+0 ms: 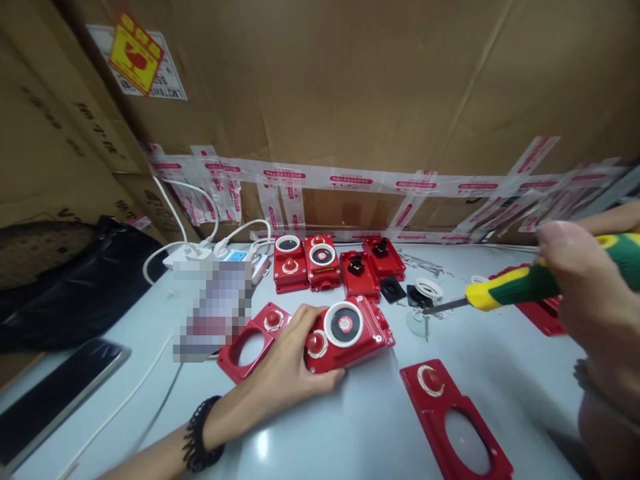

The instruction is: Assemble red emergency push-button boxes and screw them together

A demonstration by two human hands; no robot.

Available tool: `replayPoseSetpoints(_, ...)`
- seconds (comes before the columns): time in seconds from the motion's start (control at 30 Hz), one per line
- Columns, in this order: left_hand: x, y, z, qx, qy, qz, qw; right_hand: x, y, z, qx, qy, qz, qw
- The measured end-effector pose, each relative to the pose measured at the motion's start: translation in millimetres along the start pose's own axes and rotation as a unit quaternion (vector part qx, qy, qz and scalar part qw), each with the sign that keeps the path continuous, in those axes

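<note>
My left hand is closed around the lower left end of a red alarm box, steadying it on the table. That box has a white ring, a dark round centre and a small red dome. On the right, my right hand grips a screwdriver with a green and yellow handle. Its metal tip points left, over a small round clear disc and some screws, apart from the box. Beside my left hand lies a red cover with a round hole. Another red cover lies at the front right.
Behind stand assembled red boxes and open red housings with black parts. Black square pieces, a white ring and loose screws lie nearby. A power strip, cables and a dark-screened device occupy the left. Cardboard boxes wall the back.
</note>
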State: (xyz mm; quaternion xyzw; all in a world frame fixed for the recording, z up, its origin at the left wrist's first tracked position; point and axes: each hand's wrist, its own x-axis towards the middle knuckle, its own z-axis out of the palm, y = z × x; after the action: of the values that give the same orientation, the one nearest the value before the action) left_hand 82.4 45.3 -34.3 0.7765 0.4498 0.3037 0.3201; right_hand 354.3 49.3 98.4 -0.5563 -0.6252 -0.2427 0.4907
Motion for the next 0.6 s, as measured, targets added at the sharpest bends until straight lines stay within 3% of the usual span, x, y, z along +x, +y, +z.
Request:
replayPoseSetpoints(0.23, -3, 3, 3.5, 0.074, -0.003, -0.036, 0.997, -14, 23, 11, 0.009, -0.015, -0.089, 0.996)
replayPoseSetpoints(0.47, -8, -4, 6.5, 0.104, 0.001, -0.032, 0.994, -31, 49, 21, -0.01, 0.0, -0.102, 0.995)
replayPoseSetpoints(0.6, -11, 6, -3.6, 0.132, 0.007, -0.015, 0.991, -37, 63, 29, -0.003, 0.0, -0.099, 0.995)
